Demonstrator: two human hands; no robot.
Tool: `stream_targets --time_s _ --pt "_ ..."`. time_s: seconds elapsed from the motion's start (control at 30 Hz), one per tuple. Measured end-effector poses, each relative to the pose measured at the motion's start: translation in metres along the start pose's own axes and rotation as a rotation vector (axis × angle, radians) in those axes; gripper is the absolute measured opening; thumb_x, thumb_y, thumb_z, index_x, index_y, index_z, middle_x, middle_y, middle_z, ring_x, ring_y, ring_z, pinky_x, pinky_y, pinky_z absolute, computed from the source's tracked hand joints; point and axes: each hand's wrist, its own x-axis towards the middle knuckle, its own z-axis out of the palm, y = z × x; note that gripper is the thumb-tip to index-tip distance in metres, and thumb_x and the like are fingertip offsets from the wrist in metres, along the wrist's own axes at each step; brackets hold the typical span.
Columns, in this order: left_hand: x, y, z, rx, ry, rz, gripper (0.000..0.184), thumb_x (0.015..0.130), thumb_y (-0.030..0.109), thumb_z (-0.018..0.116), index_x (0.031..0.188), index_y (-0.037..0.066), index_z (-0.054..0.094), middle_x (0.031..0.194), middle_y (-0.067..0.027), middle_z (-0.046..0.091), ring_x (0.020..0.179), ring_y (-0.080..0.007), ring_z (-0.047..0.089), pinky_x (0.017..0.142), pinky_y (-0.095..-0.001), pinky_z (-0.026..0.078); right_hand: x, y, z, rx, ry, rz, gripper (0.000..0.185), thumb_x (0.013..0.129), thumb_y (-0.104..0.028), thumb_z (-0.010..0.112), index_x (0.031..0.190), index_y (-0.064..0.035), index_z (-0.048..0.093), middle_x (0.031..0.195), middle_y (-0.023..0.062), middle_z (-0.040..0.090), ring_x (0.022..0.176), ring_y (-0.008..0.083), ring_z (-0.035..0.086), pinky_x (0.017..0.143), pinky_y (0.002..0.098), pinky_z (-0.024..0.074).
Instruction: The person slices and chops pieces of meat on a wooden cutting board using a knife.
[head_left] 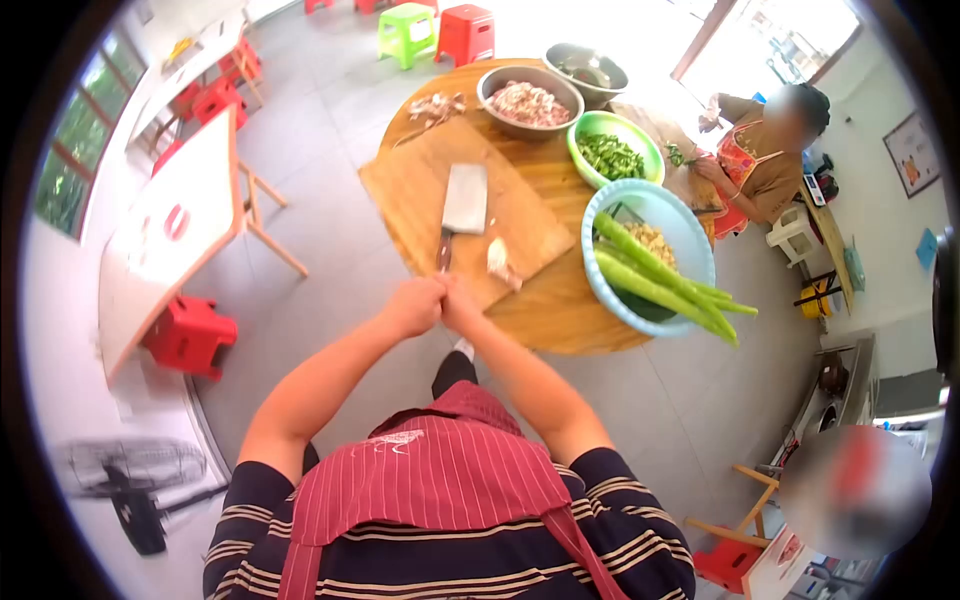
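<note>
My left hand [413,304] and my right hand [461,306] are together at the near edge of the cutting board [400,180]. Their fingers are closed against each other; what they may hold is hidden. A cleaver [465,200] lies flat on the board, its brown handle pointing at my hands. Whether my fingers touch the handle end, I cannot tell. To the right of the cleaver sits a small pale piece of food [498,259], its kind unclear.
Round the wooden table [540,325] stand a metal bowl of chopped meat [527,104], another metal bowl [588,72], a green bowl of cut greens [611,156] and a blue basin [602,285] with long green stalks [655,275]. A co-worker [745,160] handles greens at right.
</note>
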Motion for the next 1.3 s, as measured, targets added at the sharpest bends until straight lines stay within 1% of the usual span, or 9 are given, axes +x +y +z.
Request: stream_targets --time_s 0.07,0.1,0.17,0.23,0.73,0.93,1.1,1.2,1.3 --pt "0.025 0.005 0.012 0.433 -0.086 0.182 0.009 0.072 0.012 0.058 0.077 0.009 0.064 0.088 -0.0115 0.064 0.084 -0.0311 0.060 0.072 -0.0413 0.048 -0.013 0.036 0.035 0.086 0.340 -0.243 0.040 0.072 -0.026 0.068 0.104 -0.0056 0.057 0.090 0.0169 0.063 0.085 0.0361 0.060 0.071 0.0440 0.0472" --pt "0.074 -0.003 0.007 0.399 -0.216 0.160 0.009 0.072 0.012 0.058 0.077 0.009 0.064 0.088 -0.0115 0.064 0.084 -0.0311 0.060 0.072 -0.0413 0.048 0.004 0.060 0.042 0.497 0.235 0.287 0.040 0.073 -0.026 0.067 0.105 -0.0050 0.057 0.096 0.0158 0.062 0.088 0.0345 0.058 0.075 0.0423 0.0462" --pt "0.138 -0.005 0.017 0.413 -0.221 0.261 0.009 0.073 0.011 0.055 0.077 0.010 0.063 0.084 -0.0088 0.061 0.083 -0.0302 0.059 0.072 -0.0414 0.046 0.034 0.076 0.008 0.818 0.205 0.699 0.039 0.075 -0.026 0.066 0.106 -0.0043 0.056 0.102 0.0148 0.060 0.092 0.0328 0.057 0.079 0.0405 0.0452" --pt "0.166 -0.001 0.030 0.358 -0.222 0.293 0.012 0.074 0.014 0.055 0.083 0.011 0.063 0.089 -0.0078 0.059 0.089 -0.0281 0.058 0.075 -0.0414 0.045 0.037 0.021 -0.053 -0.032 -0.018 0.193 0.040 0.077 -0.030 0.064 0.105 -0.0027 0.055 0.100 0.0154 0.061 0.088 0.0341 0.058 0.074 0.0400 0.0461" --pt "0.245 -0.004 0.062 0.386 -1.007 0.843 0.024 0.077 0.028 0.062 0.092 0.010 0.065 0.098 -0.0133 0.064 0.095 -0.0297 0.061 0.077 -0.0413 0.048 0.079 0.018 0.034 -0.110 0.150 0.649 0.052 0.077 -0.031 0.061 0.114 0.0031 0.050 0.110 0.0212 0.055 0.099 0.0356 0.052 0.085 0.0461 0.0387" --pt "0.276 -0.028 -0.035 -0.219 -0.900 0.507 0.027 0.071 0.023 0.070 0.085 0.004 0.058 0.079 -0.0183 0.063 0.073 -0.0346 0.060 0.064 -0.0415 0.047 0.117 -0.014 0.054 -0.153 0.481 0.974 0.034 0.077 -0.018 0.056 0.103 0.0029 0.049 0.092 0.0228 0.056 0.085 0.0403 0.053 0.071 0.0506 0.0424" --pt "0.323 -0.080 -0.127 -0.371 -0.797 0.329 0.030 0.074 0.020 0.074 0.092 0.002 0.058 0.074 -0.0054 0.058 0.067 -0.0119 0.052 0.061 -0.0270 0.044 0.135 -0.055 0.025 0.006 0.534 1.202 0.042 0.083 -0.018 0.053 0.120 0.0002 0.046 0.091 0.0252 0.059 0.082 0.0412 0.057 0.071 0.0487 0.0455" --pt "0.337 -0.116 -0.153 -0.481 -0.781 0.108 0.031 0.072 0.018 0.074 0.092 0.001 0.057 0.076 -0.0083 0.060 0.069 -0.0187 0.057 0.063 -0.0306 0.046 0.124 -0.057 0.025 0.066 0.597 1.095 0.036 0.085 -0.023 0.058 0.113 0.0001 0.052 0.077 0.0184 0.061 0.069 0.0298 0.061 0.062 0.0405 0.0486" --pt "0.337 -0.141 -0.154 -0.526 -0.793 -0.026 0.031 0.073 0.013 0.072 0.096 0.000 0.055 0.082 -0.0096 0.060 0.072 -0.0173 0.056 0.065 -0.0297 0.046 0.125 -0.067 0.005 0.839 0.533 1.343 0.033 0.086 -0.027 0.061 0.106 -0.0017 0.055 0.064 0.0072 0.055 0.052 0.0154 0.054 0.050 0.0309 0.0456"
